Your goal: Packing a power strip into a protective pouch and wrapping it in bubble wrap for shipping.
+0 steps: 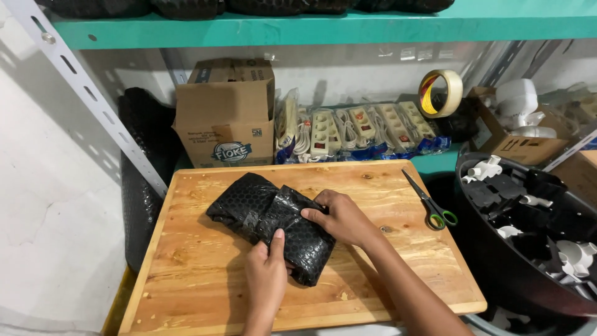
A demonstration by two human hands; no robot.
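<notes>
While the left hand pinches the black bubble-wrap bundle mid-board and the right hand presses its fold flat, keeping the wrap taut should stop it springing open.

Both hands press on a black bubble-wrap bundle at the centre of a wooden board: the left hand at six o'clock, the right hand at three. Green-handled scissors lie toward two o'clock, a cardboard box at eleven.
</notes>
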